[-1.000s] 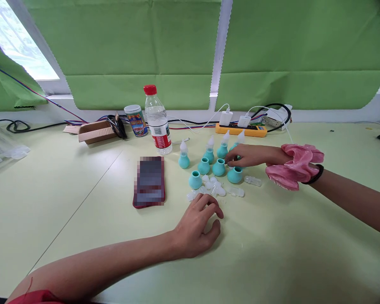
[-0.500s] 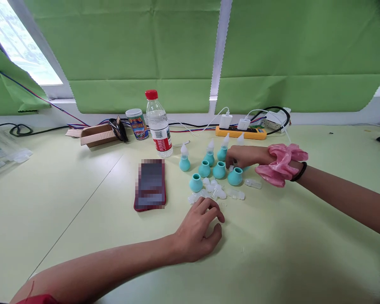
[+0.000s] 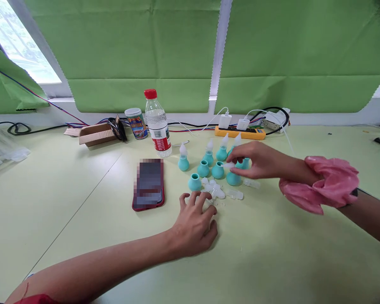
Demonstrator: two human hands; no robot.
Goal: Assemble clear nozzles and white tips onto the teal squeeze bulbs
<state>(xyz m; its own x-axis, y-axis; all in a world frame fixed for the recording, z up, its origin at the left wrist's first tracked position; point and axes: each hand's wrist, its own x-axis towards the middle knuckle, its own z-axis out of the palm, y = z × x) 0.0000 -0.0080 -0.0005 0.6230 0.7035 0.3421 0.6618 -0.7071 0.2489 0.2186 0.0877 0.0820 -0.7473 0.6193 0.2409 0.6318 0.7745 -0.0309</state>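
Note:
My right hand [image 3: 256, 160], a pink scrunchie [image 3: 329, 181] on its wrist, pinches a small translucent white nozzle tip [image 3: 228, 165] between thumb and fingers. It hovers over the teal rubber bulbs and partly covers some of them. Open-necked bulbs stand just left of it, such as one teal bulb [image 3: 194, 182] and another teal bulb [image 3: 203, 169]. Several bulbs behind carry pointed tips, including a tipped bulb [image 3: 183, 159] at the left. My left hand [image 3: 194, 223] lies with fingers apart and bent, its fingertips beside a pile of white plastic pieces [image 3: 213, 188].
A phone [image 3: 148, 182] in a red case lies to the left. Behind stand a water bottle [image 3: 158, 131], a printed can [image 3: 136, 123] and a cardboard box [image 3: 96, 134]. An orange power strip [image 3: 255, 134] with chargers and cables runs along the back. Clear plastic pieces [image 3: 235, 194] lie at front right.
My right hand has drawn back slightly right from among the bulbs and now shows a white tip in its pinch. My left hand has shifted slightly left, its fingers spreading at the white pieces.

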